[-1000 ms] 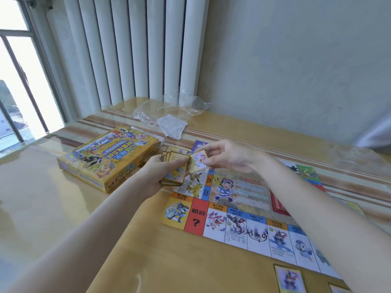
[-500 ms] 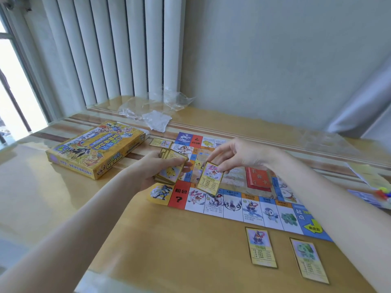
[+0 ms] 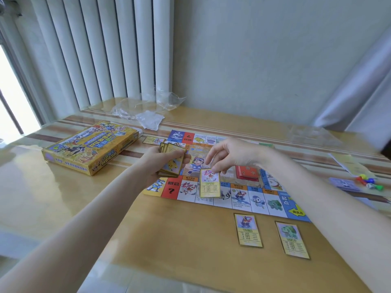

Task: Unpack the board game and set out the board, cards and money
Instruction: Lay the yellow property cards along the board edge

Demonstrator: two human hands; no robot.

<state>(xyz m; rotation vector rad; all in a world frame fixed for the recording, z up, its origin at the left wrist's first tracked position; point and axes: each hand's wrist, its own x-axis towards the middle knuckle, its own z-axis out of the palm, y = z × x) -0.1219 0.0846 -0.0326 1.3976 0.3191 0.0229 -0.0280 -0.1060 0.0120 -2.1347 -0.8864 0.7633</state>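
Glossy wooden table (image 3: 84,208) carries the colourful paper game board (image 3: 249,199) — left hand (image 3: 160,163) grips a yellow-bordered card stack (image 3: 172,160), right hand (image 3: 230,157) pinches one pink-creature card (image 3: 209,186) over it; print illegible.

Yellow box (image 3: 91,147) printed with colourful cartoon creatures and blue lettering. Board (image 3: 224,187) edged in white picture squares, with a red question-mark square, an orange corner, a blue corner bearing a yellow arrow, and a red deck (image 3: 247,172) at centre. Gold-bordered yellow cards (image 3: 248,230) on tan wood table (image 3: 169,240) striped brown and cream.
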